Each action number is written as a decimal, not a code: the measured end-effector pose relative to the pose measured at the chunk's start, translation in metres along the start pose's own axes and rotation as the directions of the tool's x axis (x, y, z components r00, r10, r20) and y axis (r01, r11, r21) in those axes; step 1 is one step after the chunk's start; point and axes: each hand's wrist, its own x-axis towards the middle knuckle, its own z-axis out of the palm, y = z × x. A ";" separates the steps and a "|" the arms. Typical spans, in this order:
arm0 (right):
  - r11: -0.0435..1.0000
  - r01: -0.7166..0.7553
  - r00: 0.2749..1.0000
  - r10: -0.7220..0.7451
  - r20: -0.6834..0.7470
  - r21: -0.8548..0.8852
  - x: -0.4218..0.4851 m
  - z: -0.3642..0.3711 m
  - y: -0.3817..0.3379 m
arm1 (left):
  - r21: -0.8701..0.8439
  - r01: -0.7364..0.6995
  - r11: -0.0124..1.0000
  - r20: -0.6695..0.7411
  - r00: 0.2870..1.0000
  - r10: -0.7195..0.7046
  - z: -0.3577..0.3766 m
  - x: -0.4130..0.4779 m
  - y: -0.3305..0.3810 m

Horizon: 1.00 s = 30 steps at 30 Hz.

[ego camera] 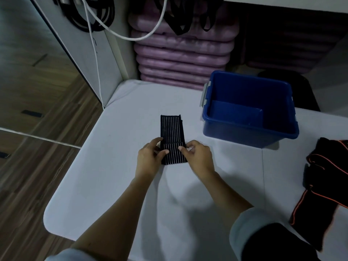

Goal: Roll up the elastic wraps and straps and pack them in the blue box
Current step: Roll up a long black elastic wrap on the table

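Left hand (150, 157) and right hand (197, 157) pinch the folded near end of the striped wrap (171, 129).
Tail lies flat on the table (113, 176) toward 12 o'clock, likely so the roll tracks straight; blue box (250, 132) waits at 2 o'clock, black-orange straps (323, 185) at 3.

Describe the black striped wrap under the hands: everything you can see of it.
The striped wrap is a black band of stretchy-looking fabric with thin white lines running lengthwise. It lies flat on the pale table, left of the blue box and apart from it. Its near end is turned over onto itself, starting a roll; the far end lies straight. The left hand and right hand pinch the turned-over part at its two edges.
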 end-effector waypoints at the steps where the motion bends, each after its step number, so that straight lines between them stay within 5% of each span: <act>1: 0.999 0.043 0.998 -0.044 -0.034 -0.018 0.002 0.001 0.002 | 0.021 -0.050 0.999 -0.017 0.999 0.051 -0.001 0.002 -0.001; 3: 0.970 0.243 0.966 -0.243 -0.085 -0.021 0.005 0.003 0.007 | 0.076 -0.191 0.979 0.000 0.982 0.191 -0.003 0.004 -0.004; 6: 0.887 0.462 0.886 -0.462 0.026 0.004 0.010 0.000 0.012 | 0.142 -0.287 0.947 0.143 0.953 0.268 -0.007 0.006 -0.009; 13: 0.875 0.476 0.854 -0.435 0.284 -0.090 0.021 -0.018 0.021 | 0.256 -0.386 0.886 0.305 0.902 0.305 -0.013 0.019 -0.015; 21: 0.986 0.117 0.984 -0.131 0.124 0.115 0.035 -0.008 0.002 | 0.061 0.079 0.995 0.207 0.974 -0.090 -0.011 0.045 0.005; 25: 0.995 0.033 0.999 -0.030 -0.036 0.089 0.047 0.005 -0.010 | 0.080 0.112 0.990 0.051 0.992 -0.116 0.003 0.058 0.005; 30: 0.979 0.012 1.000 -0.009 -0.017 0.203 0.050 0.018 -0.017 | 0.087 0.097 0.991 0.009 0.995 -0.098 0.012 0.063 0.011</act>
